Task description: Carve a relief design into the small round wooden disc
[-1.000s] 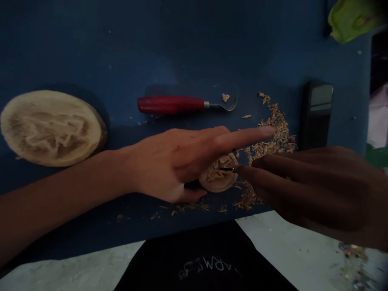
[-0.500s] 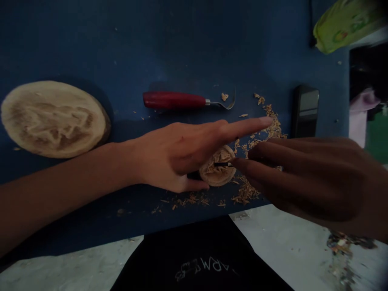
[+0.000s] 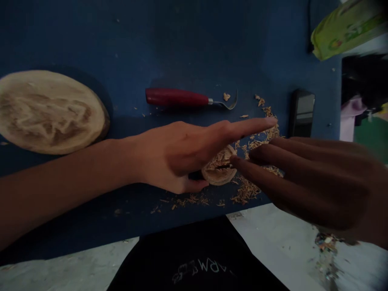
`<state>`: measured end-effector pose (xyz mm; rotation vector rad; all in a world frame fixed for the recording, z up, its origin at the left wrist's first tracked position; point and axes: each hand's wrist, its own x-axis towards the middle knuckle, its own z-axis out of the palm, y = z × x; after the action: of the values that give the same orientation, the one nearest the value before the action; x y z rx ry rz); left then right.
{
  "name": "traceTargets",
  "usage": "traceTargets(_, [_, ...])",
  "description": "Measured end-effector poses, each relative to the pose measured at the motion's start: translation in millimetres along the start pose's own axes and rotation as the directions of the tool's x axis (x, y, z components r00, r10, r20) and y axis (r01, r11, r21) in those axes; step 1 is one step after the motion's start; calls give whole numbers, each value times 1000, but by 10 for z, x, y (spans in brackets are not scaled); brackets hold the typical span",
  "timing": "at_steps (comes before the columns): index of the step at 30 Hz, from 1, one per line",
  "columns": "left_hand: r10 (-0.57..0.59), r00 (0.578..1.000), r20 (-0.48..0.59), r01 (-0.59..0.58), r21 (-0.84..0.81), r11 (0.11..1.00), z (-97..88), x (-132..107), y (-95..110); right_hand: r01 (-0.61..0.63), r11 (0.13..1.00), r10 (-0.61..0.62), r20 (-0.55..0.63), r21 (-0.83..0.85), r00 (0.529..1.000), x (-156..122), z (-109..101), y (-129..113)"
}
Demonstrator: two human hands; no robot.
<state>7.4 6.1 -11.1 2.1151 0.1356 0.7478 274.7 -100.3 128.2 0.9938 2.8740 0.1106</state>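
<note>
My left hand [image 3: 178,155] grips a small round wooden piece [image 3: 220,171] on the blue mat [image 3: 182,48], thumb below it and index finger stretched out to the right above it. My right hand [image 3: 306,182] comes in from the right, its fingers pinched on a thin dark tool [image 3: 223,166] whose tip rests on the piece's carved face. Wood shavings [image 3: 266,133] lie heaped around and behind the piece.
A red-handled hook knife [image 3: 184,98] lies behind my hands. A large oval wood slab [image 3: 48,112] sits at the left. A dark phone [image 3: 301,113] lies at the right, a green packet [image 3: 345,28] at top right. A black garment [image 3: 197,258] is at the near edge.
Both hands stay on the small piece; the right fingertips have crept slightly closer over it. The view has shifted a little.
</note>
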Motion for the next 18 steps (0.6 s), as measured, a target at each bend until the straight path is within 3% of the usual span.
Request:
traceTargets(3, [41, 994, 96, -33, -88, 996, -3, -11, -15, 66, 997, -64, 62, -33, 996, 107, -66, 11])
traceTargets(6, [19, 996, 92, -9, -115, 993, -13, -13, -20, 109, 994, -109, 59, 0, 992, 171, -131, 33])
traceTargets(11, [56, 994, 94, -55, -5, 998, -36, 18, -8, 170, 985, -172, 61, 35, 983, 171, -184, 91])
traceTargets(18, [-44, 987, 155, 60, -99, 993, -45, -5, 14, 95, 991, -98, 30, 97, 995, 140, -134, 53])
